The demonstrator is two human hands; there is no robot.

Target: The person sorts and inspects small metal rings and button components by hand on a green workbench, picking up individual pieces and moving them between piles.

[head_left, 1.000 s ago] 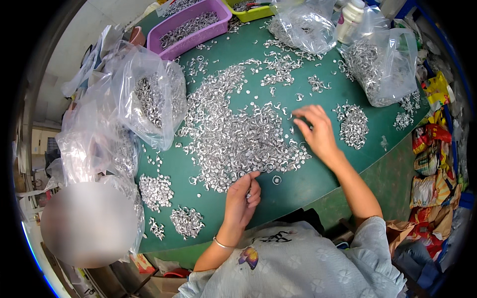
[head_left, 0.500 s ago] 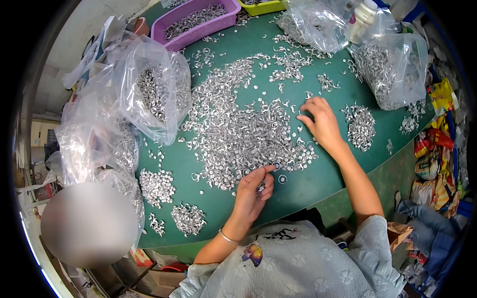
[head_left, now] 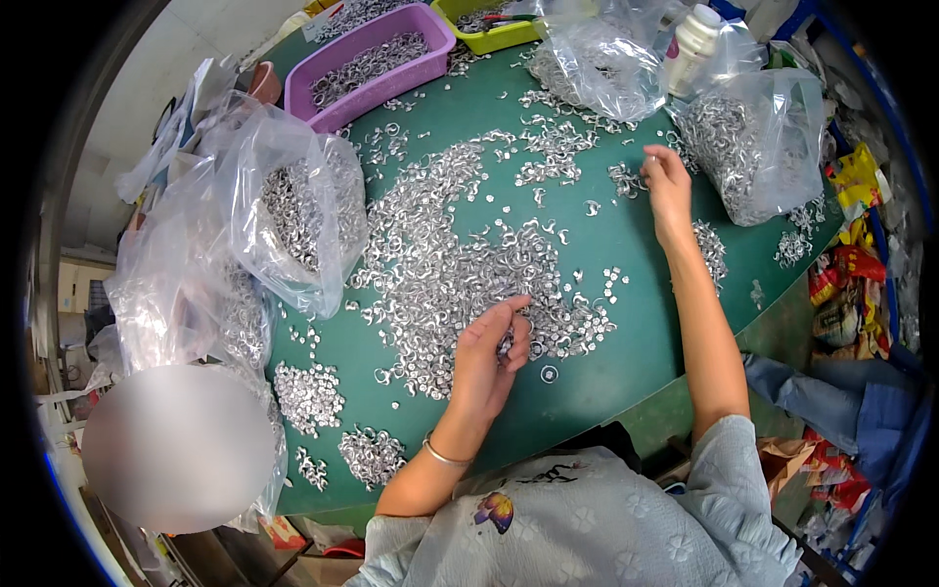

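Observation:
My left hand (head_left: 486,357) is closed around several small silvery metal pieces (head_left: 506,342), at the near edge of a big heap of curved metal pieces (head_left: 460,259). Its thumb and forefinger are pressed together over the heap. My right hand (head_left: 668,196) reaches farther out, fingertips pinched beside a small cluster of curved pieces (head_left: 623,180); what they hold, if anything, is too small to make out. A lone round piece (head_left: 550,374) lies right of my left hand. Behind my right forearm is another small pile (head_left: 710,252), partly hidden.
The green table (head_left: 606,377) carries a purple basin (head_left: 438,44) and a yellow-green basin (head_left: 499,37) at the back. Clear bags of pieces stand left (head_left: 333,245) and right (head_left: 797,147), near a white bottle (head_left: 693,49). Sorted piles (head_left: 309,398) lie near left.
My right hand has moved from the heap's right side, away and to the right, its fingers drawing together. My left hand stays closed by the heap. The whole view has shifted slightly.

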